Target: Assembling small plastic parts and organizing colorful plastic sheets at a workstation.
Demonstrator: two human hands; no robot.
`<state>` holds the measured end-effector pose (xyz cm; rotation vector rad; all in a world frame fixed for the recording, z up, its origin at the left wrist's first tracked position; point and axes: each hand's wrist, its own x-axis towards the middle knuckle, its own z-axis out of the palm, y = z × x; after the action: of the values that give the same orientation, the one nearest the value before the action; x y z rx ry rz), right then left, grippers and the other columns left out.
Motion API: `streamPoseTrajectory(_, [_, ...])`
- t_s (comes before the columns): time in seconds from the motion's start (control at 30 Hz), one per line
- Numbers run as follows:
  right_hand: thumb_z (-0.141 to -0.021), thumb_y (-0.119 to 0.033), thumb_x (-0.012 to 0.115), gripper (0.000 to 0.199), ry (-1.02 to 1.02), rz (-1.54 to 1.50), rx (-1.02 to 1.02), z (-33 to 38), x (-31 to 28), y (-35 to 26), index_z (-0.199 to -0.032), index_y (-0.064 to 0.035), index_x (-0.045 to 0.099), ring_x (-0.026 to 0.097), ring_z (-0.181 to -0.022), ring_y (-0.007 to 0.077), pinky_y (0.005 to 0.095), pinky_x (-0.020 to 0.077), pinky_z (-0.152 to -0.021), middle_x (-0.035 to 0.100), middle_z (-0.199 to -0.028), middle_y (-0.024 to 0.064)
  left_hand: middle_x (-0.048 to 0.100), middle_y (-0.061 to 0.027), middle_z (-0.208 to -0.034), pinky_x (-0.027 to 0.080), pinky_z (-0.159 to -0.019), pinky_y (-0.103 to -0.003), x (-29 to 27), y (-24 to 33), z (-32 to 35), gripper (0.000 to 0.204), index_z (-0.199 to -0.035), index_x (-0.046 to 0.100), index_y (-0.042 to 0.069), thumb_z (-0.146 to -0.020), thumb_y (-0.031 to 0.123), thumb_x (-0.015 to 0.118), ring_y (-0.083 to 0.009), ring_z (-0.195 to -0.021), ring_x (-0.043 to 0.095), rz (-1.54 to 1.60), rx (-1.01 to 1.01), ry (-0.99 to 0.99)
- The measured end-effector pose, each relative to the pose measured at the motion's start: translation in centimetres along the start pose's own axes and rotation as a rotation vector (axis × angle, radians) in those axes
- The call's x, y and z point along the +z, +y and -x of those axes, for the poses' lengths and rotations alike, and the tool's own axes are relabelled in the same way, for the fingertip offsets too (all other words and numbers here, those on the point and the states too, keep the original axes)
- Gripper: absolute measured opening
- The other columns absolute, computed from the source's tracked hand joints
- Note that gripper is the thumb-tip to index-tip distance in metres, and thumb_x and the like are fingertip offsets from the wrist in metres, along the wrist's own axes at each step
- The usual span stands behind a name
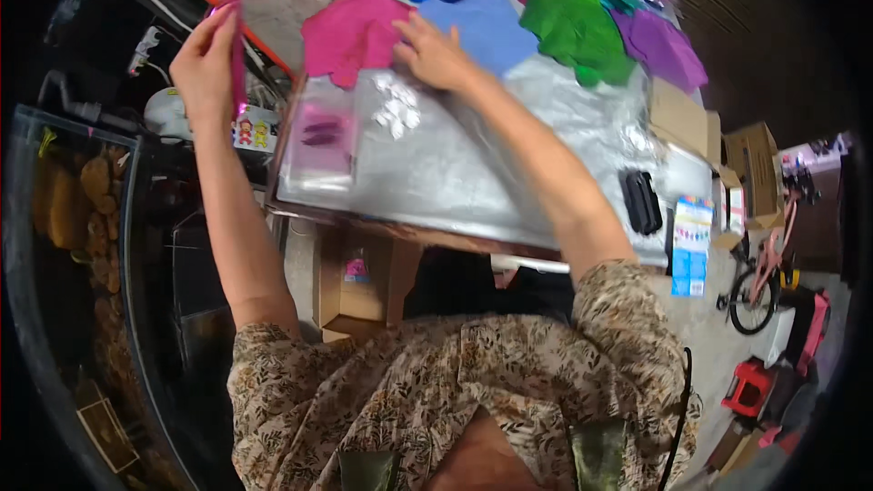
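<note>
Left hand (205, 59) is pinching a limp, light pink foil strip (238, 45) raised beside the worktop (473, 191), best gripped by its edge, while right hand (435, 55) is pressing flat, fingers spread, on the pink sheet (350, 35) beneath it.

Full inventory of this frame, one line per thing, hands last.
Foil sheets: several piles; pink, blue, light blue, green, purple, teal, magenta; far edge of table.
Table: one, silver-covered, centre.
Silver pieces: small cluster, on table near right hand.
Clear bag: one, pink contents, table's left end.
Black object: one, table's right end.
Cardboard boxes: several, brown, under and right of table.
Bicycle: one, pink, floor at right.
Red stool: one, lower right.
Glass tank: one, left.
Left hand: raised, pinching a pink strip.
Right hand: resting on the foil sheets.
</note>
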<state>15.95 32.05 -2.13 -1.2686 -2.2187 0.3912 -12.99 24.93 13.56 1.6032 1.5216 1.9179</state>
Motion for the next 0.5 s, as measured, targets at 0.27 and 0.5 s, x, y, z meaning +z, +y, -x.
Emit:
streamPoseTrajectory(0.27, [-0.102, -0.017, 0.058, 0.034, 0.513, -0.173, 0.170, 20.9, -24.1, -1.2, -0.131, 0.0005, 0.064, 0.065, -0.110, 0.0167, 0.0305, 0.0482, -0.099, 0.070, -0.123, 0.0112, 0.076, -0.0058, -0.096, 0.054, -0.076, -0.031, 12.5, 11.4, 14.9, 0.020, -0.099, 0.077, 0.007, -0.080, 0.001, 0.077, -0.0195, -0.086, 0.073, 0.018, 0.644, -0.237])
streamPoseTrajectory(0.5, [-0.100, -0.005, 0.057, 0.033, 0.608, -0.075, 0.248, 33.5, -24.1, -3.0, -0.132, 0.0016, 0.063, 0.060, -0.125, 0.0200, 0.0327, 0.0424, -0.108, 0.066, -0.132, 0.0130, 0.076, 0.0039, -0.103, 0.040, -0.104, -0.038, 14.4, 11.2, 22.9, 0.022, -0.098, 0.078, 0.016, -0.077, 0.007, 0.080, -0.0214, -0.116, 0.066, 0.088, 0.605, -0.656])
